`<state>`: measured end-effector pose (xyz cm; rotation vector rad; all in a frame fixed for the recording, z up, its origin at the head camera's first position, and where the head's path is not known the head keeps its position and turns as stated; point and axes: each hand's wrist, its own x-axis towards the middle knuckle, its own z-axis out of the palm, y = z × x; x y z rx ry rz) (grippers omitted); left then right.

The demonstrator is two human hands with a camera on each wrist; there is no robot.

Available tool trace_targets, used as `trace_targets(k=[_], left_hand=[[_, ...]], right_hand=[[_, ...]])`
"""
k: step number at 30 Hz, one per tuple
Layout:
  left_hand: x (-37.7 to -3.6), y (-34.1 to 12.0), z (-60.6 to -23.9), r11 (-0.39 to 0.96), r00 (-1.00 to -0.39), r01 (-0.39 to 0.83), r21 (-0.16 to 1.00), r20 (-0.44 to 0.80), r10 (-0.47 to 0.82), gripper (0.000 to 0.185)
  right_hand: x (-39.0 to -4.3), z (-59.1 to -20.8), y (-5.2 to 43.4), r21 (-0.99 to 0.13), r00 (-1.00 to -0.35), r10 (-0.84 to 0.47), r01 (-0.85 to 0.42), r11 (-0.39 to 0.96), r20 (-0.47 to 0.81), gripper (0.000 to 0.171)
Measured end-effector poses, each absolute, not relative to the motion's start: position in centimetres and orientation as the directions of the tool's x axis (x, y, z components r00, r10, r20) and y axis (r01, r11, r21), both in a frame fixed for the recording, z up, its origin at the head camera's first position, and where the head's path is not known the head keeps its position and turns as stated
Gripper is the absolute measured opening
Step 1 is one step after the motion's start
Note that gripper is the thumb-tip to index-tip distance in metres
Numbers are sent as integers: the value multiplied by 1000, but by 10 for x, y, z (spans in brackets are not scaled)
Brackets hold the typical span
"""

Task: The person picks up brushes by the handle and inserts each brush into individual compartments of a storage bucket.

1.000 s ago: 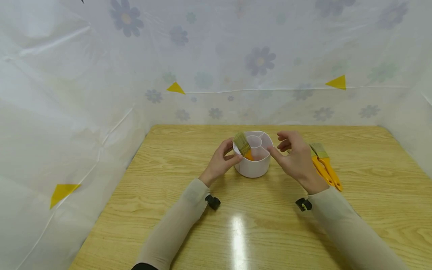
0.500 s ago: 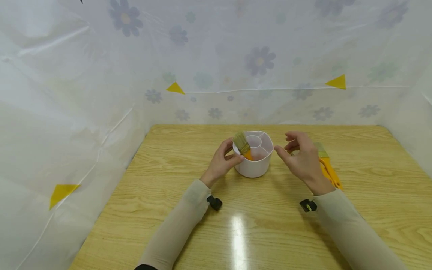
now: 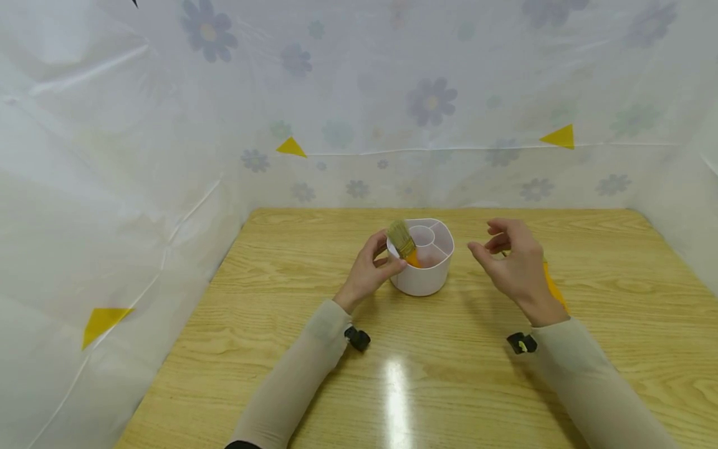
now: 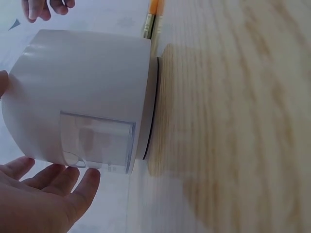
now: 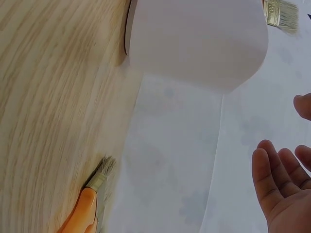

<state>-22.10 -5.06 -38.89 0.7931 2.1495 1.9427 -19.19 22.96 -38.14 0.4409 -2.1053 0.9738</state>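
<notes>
A white round organizer [image 3: 421, 282] with several compartments stands on the table. My left hand [image 3: 366, 271] grips its left side, the thumb at the front rim and the fingers round the far side. One paintbrush [image 3: 401, 239] leans in the left compartment, bristles up, its orange handle mostly hidden inside. In the left wrist view, the fingers of the left hand [image 4: 43, 194] lie by a clear panel [image 4: 97, 141] on the organizer's wall. Right of the organizer, my right hand [image 3: 518, 268] is in the air, fingers loosely bent, holding nothing. Behind it lie paintbrushes [image 3: 554, 290], largely covered.
The wood-grain table [image 3: 291, 268] carries everything. A pale flowered sheet [image 3: 359, 87] encloses its back and sides, with yellow triangles [image 3: 558, 137] stuck on. In the right wrist view, an orange-handled paintbrush [image 5: 82, 211] lies below the organizer.
My right hand has moved right, away from the organizer's rim, and now covers more of the paintbrushes on the table. The left hand and the organizer have stayed nearly still.
</notes>
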Motion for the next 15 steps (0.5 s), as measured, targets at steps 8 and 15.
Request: trace_targets(k=[8,15], left_hand=[[-220,-48,-389,44,-863,283,958,234,448,67],[-219,-48,-390,73,-878,282,957,227,421,66]], right_hand=[[-189,-380,238,-517,-663,36,-547,659,747,44],[-189,-381,244,-519,-677,35,-528,672,735,45]])
